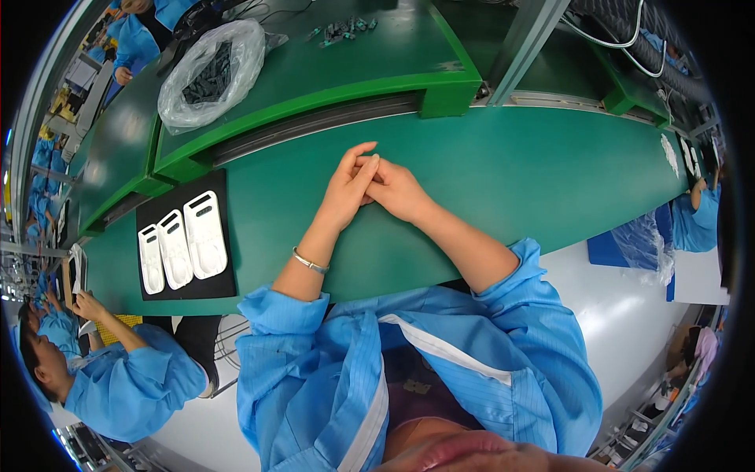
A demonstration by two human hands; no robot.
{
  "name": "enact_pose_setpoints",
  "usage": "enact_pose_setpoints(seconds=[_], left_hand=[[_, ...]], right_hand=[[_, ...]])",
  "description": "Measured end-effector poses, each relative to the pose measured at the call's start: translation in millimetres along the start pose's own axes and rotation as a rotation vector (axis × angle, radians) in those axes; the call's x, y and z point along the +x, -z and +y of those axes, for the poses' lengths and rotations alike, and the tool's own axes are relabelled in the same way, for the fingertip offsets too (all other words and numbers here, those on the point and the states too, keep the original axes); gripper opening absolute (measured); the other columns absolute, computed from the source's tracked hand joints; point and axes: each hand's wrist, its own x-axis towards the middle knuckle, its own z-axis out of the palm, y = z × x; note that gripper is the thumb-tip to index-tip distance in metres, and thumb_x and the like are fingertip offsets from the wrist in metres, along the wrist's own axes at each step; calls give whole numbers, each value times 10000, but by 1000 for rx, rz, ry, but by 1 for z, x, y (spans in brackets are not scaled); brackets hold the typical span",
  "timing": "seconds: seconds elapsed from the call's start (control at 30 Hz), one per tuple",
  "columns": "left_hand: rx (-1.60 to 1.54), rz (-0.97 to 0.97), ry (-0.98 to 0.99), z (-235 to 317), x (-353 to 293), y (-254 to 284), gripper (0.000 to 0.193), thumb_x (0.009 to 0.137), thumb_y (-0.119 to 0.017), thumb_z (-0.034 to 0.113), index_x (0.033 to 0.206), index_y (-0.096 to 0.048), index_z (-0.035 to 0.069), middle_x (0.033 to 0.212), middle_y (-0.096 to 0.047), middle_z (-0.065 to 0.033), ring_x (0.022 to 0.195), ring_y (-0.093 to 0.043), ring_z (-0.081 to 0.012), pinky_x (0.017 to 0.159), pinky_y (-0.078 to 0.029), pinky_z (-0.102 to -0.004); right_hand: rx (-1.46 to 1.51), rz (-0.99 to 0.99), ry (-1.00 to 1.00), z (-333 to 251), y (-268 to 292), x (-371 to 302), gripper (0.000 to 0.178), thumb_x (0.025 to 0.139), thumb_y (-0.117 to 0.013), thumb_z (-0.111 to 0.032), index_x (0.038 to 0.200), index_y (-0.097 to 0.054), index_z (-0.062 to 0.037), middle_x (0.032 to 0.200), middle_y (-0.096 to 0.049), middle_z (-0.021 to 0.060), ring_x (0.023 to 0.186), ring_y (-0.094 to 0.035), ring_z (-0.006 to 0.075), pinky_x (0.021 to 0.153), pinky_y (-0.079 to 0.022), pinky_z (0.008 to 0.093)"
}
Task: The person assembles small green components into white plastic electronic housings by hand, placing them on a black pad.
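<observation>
Left hand (344, 193) lay folded against right hand (399, 193) over the green table (503, 173), while off to the left three white trays (175, 248) sat side by side on a black mat (179, 201), a clear bag (178, 112) bulged with dark pieces (211, 79) up on the shelf (354, 67), and a seated co-worker (134, 385) busied nearby!

R hand (401, 193) part. hidden; bagged pcs (209, 77) seem blurry.

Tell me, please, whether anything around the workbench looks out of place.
Possibly: small dark parts lie loose on the raised green shelf, outside the clear plastic bag holding other dark pieces, so they look stray.
</observation>
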Motion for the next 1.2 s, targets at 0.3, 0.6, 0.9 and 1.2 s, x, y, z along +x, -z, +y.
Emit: enact_pose_setpoints(seconds=[0.3, 0.6, 0.9, 1.2], left_hand=[[75, 77, -86, -13, 7, 17, 330, 938, -548, 255, 1226, -500, 102, 905, -589, -12, 739, -562, -68, 547, -453, -185], [132, 114, -78, -18, 4, 18, 324, 912, -590, 247, 1183, -543, 74, 917, -618, -28, 777, -596, -88, 575, -495, -204], [165, 108, -63, -16, 2, 19, 338, 914, -586, 265, 1190, -540, 76, 938, -615, -34, 795, -603, -101, 597, -517, -220], [166, 97, -57, -13, 3, 18, 343, 917, -580, 281, 1191, -539, 80, 948, -615, -39, 811, -604, -109, 620, -526, -228]], right_hand=[[-65, -18, 17, -3, -9, 11, 254, 892, -515, -81, 1132, -562, -10, 943, -650, 88, 782, -645, 150, 683, -540, 275], [-85, -24, -3, 9, -9, 9, 303, 871, -523, -63, 1169, -546, -16, 923, -659, 82, 760, -647, 145, 693, -531, 274], [-107, -31, -2, 9, -8, 9, 296, 870, -518, -62, 1162, -549, -25, 914, -661, 75, 758, -648, 147, 702, -526, 276], [-163, -35, -29, 11, -7, 11, 290, 883, -502, -91, 1163, -549, -31, 929, -666, 75, 770, -655, 145, 715, -524, 274]])
